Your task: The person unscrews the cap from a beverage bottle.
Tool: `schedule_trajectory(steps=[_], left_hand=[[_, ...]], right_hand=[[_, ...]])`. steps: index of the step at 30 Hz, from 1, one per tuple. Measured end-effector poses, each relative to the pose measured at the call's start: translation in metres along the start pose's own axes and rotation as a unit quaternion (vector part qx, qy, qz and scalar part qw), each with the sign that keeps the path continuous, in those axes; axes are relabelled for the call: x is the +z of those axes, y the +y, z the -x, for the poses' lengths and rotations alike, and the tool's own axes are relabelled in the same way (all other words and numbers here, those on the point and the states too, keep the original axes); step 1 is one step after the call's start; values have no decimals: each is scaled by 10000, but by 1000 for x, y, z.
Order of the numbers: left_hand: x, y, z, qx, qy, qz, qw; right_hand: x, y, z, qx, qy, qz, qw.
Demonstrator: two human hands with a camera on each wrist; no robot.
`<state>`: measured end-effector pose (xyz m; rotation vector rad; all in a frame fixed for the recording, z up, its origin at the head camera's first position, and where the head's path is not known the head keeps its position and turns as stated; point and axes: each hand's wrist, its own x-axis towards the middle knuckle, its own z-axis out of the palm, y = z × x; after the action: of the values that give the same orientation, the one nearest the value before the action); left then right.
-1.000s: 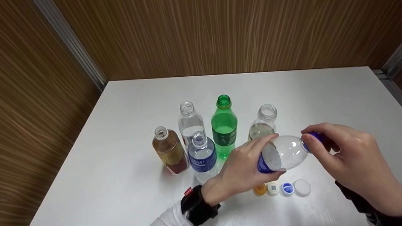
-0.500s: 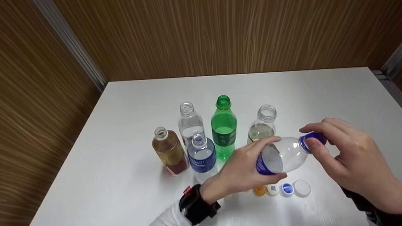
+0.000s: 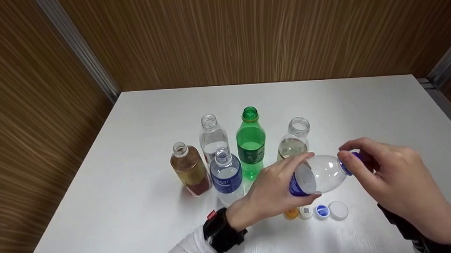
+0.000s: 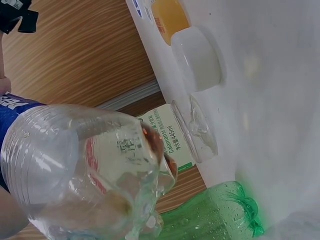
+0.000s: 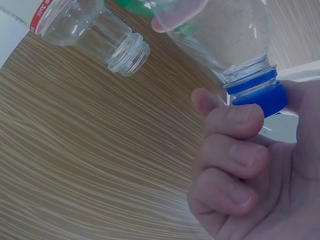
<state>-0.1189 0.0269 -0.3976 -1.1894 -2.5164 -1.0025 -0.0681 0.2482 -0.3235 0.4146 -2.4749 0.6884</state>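
My left hand [image 3: 269,188] grips a clear plastic bottle [image 3: 326,173] round its blue label, above the white table. The bottle lies tipped on its side with the neck towards my right hand [image 3: 394,179]. At its mouth sits a blue cap [image 5: 267,100], pinched between my right thumb and index finger. In the right wrist view, a band of clear neck shows between the cap and the blue ring [image 5: 252,81] below it. The other right fingers [image 5: 240,155] are curled in beneath the cap. The bottle's base [image 4: 50,155] fills much of the left wrist view.
Uncapped bottles stand behind and left: brown [image 3: 191,170], clear [image 3: 215,142], blue-labelled [image 3: 227,176], green [image 3: 251,144] and wide-mouthed [image 3: 294,144]. In front lie an orange cap [image 3: 291,214], a small white cap [image 3: 306,212], a blue-and-white cap [image 3: 322,212] and a larger white cap [image 3: 338,210].
Half a second ago the right fingers were spread looser, with more of the blue cap showing; now they have closed round it again. The left hand and bottle have hardly moved.
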Motion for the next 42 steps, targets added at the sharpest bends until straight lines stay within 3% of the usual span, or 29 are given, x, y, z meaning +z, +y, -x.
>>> schedule_trajectory(steps=[5,17,25,31,38,42], left_hand=[[0,-1,0,13,21,-137,9999],[-4,-1,-1,-204,-209,528,9982],[-5,-2,-1,-245,-356,834,9956],[-4,-2,-1,-202,-259,717,9969],[-1,2,1,82,134,1,9999],[1,2,2,80,319,-207,9992]], right_hand=[[1,0,1,-312,100,-136,9994],[1,9,1,-897,336,-527,9940],[-1,10,0,-1190,212,-501,9914],[-1,11,2,-803,202,-406,9957],[-3,8,4,-104,367,-575,9976],[-3,6,4,-9,334,-423,9985]])
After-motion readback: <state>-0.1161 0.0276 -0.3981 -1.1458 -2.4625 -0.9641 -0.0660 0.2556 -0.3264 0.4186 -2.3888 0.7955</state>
